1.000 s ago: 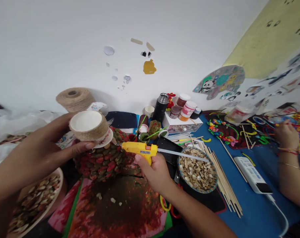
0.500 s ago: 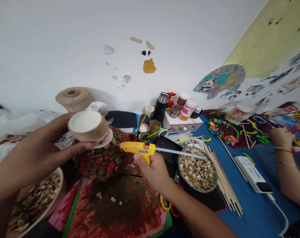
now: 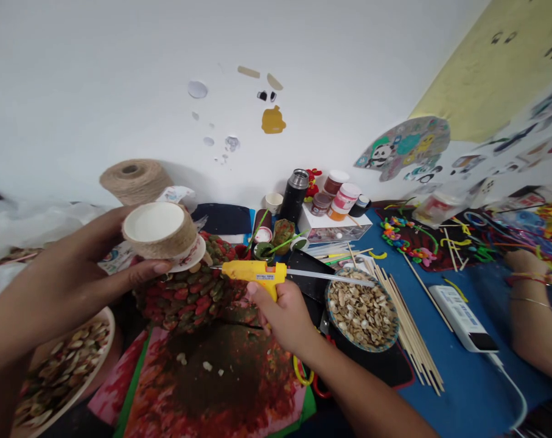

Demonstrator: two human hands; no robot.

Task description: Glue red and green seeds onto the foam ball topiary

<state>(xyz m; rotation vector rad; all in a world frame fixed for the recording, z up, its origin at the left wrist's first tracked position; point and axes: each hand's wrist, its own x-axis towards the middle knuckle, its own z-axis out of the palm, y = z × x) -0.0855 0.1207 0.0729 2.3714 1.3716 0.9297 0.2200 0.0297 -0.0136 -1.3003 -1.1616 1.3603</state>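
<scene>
My left hand (image 3: 106, 261) grips a white paper cup (image 3: 166, 237) wrapped partly in brown twine, tilted so its open white end faces me. Closed around the handle of a yellow hot glue gun (image 3: 252, 272) is my right hand (image 3: 282, 313). A clear glue stick (image 3: 330, 277) juts from the back of the gun. The gun's nozzle points left, close to the cup's rim; whether it touches cannot be made out. Behind and below the cup sits a rounded form (image 3: 184, 298) covered in red and green painted shells. A paint-stained sheet (image 3: 216, 377) lies in front of it.
A basket of shells (image 3: 363, 310) stands right of my hand, beside wooden sticks (image 3: 408, 328). A tub of shells (image 3: 106, 359) is at lower left. A twine spool (image 3: 134, 182), black flask (image 3: 294, 198) and paint jars (image 3: 344, 201) line the wall. Another person's arm (image 3: 534, 304) is at right.
The view has shifted very slightly. My left hand and the cup have moved a touch left, while the glue gun stays almost where it was, its nozzle near the rim.
</scene>
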